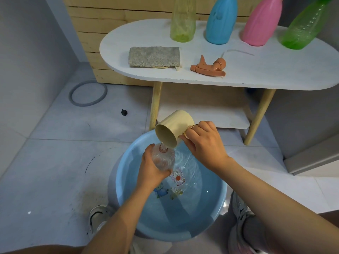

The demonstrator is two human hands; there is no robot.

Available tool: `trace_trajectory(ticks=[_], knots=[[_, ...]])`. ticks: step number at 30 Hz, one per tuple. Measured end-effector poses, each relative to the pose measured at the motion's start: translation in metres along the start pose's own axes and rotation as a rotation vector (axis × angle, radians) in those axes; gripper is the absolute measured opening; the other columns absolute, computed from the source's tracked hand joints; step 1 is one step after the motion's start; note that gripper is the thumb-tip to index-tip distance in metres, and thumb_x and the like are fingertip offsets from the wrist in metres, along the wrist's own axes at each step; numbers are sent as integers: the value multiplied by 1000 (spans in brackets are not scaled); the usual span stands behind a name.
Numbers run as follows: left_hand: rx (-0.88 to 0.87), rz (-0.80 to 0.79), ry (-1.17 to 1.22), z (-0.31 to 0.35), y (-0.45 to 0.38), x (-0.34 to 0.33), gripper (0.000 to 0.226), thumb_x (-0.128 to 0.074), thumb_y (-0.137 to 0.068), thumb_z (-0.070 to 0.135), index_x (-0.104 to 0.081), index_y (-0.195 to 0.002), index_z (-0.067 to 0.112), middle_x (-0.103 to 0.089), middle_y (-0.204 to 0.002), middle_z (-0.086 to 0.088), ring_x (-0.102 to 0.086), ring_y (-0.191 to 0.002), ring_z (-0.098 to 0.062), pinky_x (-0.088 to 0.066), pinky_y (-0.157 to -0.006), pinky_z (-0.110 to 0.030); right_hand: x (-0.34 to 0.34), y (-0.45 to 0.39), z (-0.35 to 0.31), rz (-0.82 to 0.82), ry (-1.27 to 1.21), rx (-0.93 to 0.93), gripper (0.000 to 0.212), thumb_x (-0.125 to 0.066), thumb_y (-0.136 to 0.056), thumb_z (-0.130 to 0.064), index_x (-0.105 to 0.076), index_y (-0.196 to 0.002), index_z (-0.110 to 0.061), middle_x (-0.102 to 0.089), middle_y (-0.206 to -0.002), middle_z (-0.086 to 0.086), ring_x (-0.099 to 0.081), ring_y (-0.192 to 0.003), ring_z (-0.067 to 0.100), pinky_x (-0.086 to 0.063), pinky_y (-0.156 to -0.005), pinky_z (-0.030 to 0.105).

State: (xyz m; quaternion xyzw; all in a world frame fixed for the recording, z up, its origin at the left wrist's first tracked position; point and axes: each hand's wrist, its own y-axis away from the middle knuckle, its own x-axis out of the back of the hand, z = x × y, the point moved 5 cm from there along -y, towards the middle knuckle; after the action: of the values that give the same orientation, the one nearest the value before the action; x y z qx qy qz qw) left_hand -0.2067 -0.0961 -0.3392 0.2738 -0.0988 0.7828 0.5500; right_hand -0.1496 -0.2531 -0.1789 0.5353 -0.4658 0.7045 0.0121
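Nearest us, our forearms (117,222) reach out over the blue basin (218,213), which stands on the floor between our shoes and holds water.

Our left hand (152,171) has a full grip on the clear bottle (165,159): fingers and thumb curl round its lower body from the left and near side. The bottle's long axis runs from the palm up and away from us, so its orange-ringed neck is the far, upper end, over the far half of the basin.

Our right hand (205,143) has a closed grip on the handle of the cream cup (174,128), fingers curled through and over it. The cup is tipped hard, its open mouth turned down and towards the near left, and its lowest lip sits right at the bottle's neck; we cannot tell whether the two touch. The cup therefore lies far and right of the bottle, with the right hand farther right again.

We judge that the pour turns on this: the lip must stay directly over a narrow neck. The water is rippled just right of the bottle, so some may be missing the opening.

Beyond the basin, on the white worktop (266,74), lies an orange spray head (209,67), well apart from both hands.
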Motion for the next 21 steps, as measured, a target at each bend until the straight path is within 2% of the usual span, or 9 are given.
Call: trace_trajectory(ticks=[5, 12, 17, 21], knots=[[6, -3, -5, -1, 0, -1, 106, -89, -53, 35, -21, -135, 41, -36, -140, 3, -46, -122, -20, -46, -87, -27, 1, 0, -2, 11, 20, 19, 26, -70, -82, -17, -58, -62, -6, -56, -57, 6, -49, -56, 26, -30, -66, 29], [9, -1, 4, 1, -1, -1, 105, -88, -52, 37, -22, -134, 40, -38, -139, 5, -46, -121, -18, -45, -85, -26, 6, -2, -4, 59, 38, 55, 30, -57, -87, -22, -60, -62, -6, -56, -58, 5, -51, -56, 26, -31, -67, 29], [18, -5, -15, 2, -1, -1, 105, -87, -52, 39, -22, -135, 38, -38, -139, 4, -47, -120, -18, -44, -83, -25, 6, 0, -4, 76, 40, 73, 26, -61, -86, -21, -61, -64, -6, -58, -60, 5, -52, -58, 26, -32, -69, 29], [16, -7, -25, 2, -1, -2, 105, -87, -51, 39, -24, -136, 35, -40, -137, 4, -48, -119, -18, -46, -83, -25, 4, 0, -4, 86, 47, 79, 20, -73, -79, -16, -61, -65, -7, -58, -61, 4, -52, -59, 26, -32, -71, 28]])
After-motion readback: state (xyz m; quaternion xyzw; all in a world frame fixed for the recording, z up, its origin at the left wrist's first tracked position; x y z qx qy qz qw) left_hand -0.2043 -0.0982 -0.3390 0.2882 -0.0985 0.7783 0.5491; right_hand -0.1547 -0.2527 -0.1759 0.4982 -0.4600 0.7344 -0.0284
